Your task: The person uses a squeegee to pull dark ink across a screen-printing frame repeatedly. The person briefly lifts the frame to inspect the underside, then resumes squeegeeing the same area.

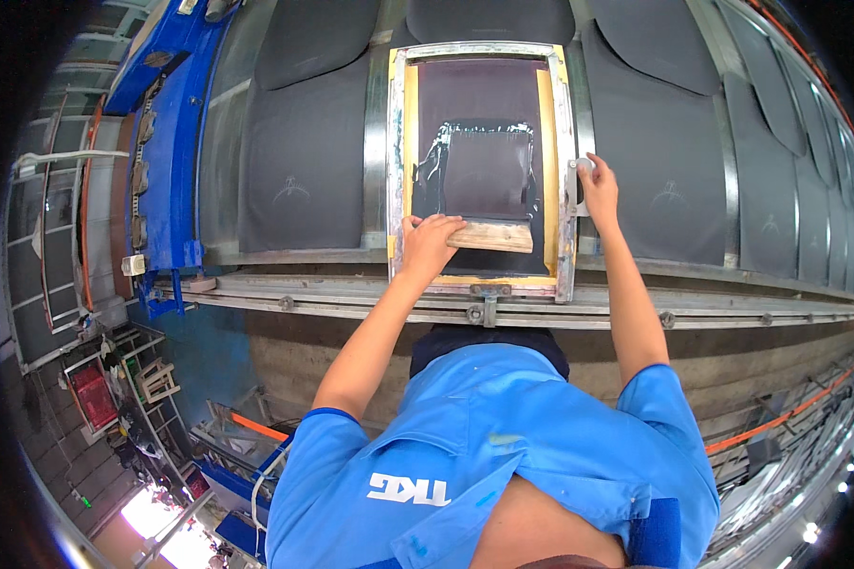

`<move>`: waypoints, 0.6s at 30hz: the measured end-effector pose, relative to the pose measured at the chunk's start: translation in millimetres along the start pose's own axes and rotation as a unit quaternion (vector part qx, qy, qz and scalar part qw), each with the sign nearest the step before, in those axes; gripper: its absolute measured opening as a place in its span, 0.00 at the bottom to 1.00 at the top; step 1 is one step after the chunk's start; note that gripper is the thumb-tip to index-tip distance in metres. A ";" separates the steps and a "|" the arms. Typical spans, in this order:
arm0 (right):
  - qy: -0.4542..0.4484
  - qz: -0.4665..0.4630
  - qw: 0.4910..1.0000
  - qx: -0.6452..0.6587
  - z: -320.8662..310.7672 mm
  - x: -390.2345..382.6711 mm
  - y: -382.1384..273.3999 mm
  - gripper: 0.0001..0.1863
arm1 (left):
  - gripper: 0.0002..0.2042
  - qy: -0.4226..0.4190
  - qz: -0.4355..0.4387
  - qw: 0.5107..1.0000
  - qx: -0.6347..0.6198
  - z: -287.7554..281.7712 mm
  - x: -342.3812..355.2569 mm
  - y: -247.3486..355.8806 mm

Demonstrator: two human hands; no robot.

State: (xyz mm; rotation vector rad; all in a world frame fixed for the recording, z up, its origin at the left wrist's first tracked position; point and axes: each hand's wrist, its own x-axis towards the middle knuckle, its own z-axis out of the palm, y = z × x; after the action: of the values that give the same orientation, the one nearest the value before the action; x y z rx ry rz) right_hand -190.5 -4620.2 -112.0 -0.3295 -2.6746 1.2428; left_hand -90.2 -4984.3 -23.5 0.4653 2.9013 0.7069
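The left hand (428, 245) has its grip closed on the left end of a wooden-backed squeegee (493, 236), probably to keep it level; the bar runs rightward from that grip, near the picture's centre, across a dark screen (479, 90). The right hand (600, 192) touches a round knob (584, 166) on the metal frame (397, 152), perhaps for steadiness; whether it grips, I cannot tell. Dark sheets (304, 152) flank the frame left and right.

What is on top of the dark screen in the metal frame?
On the dark screen are a wooden-handled squeegee, held by the left hand, and glossy dark smears. The surface beneath the squeegee is hidden.
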 end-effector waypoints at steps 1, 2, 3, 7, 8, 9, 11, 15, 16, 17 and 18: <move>-0.037 0.057 0.997 0.025 8.3 10.8 -4.0 0.19 | 0.20 0.011 -0.001 1.000 -0.002 3.8 -3.9 -2.2; -0.074 0.117 0.989 0.050 9.8 12.5 -12.0 0.17 | 0.21 0.020 0.000 1.000 -0.004 6.1 -9.2 -3.8; -0.031 0.092 0.995 0.036 9.8 6.6 -19.2 0.16 | 0.23 0.011 0.001 1.000 -0.001 9.0 -13.6 -6.9; 0.050 0.061 0.996 0.042 10.7 7.7 -78.2 0.14 | 0.28 0.003 -0.019 1.000 0.013 7.9 -40.7 -19.1; 0.051 0.080 0.994 0.055 7.2 4.3 -88.8 0.13 | 0.28 0.008 -0.022 1.000 0.012 4.7 -46.4 -23.4; 0.074 0.047 0.994 0.062 16.8 -2.8 -91.3 0.13 | 0.28 0.014 -0.025 1.000 0.011 0.4 -54.5 -29.2; 0.077 0.026 0.994 0.072 52.8 -15.6 -118.9 0.13 | 0.29 0.030 -0.033 0.999 0.025 -19.7 -68.1 -55.0; 0.067 0.022 0.991 0.116 155.7 -49.4 -178.5 0.12 | 0.29 0.024 -0.069 0.997 0.024 -73.7 -100.0 -150.5; 0.059 0.026 0.989 0.130 183.8 -58.8 -197.1 0.12 | 0.29 0.024 -0.073 0.997 0.031 -86.2 -110.7 -178.1; 0.065 0.017 0.989 0.135 204.5 -68.6 -212.8 0.12 | 0.29 0.023 -0.077 0.996 0.035 -96.7 -120.2 -199.0; 0.072 0.007 0.988 0.139 223.9 -78.7 -227.6 0.12 | 0.29 0.021 -0.080 0.996 0.039 -107.7 -128.6 -219.8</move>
State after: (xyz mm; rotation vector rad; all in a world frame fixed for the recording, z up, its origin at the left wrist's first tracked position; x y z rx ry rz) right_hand -199.3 -4947.8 -84.7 -0.3818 -2.3435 1.5108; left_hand -47.2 -5257.4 -25.2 0.2251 2.9707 0.5892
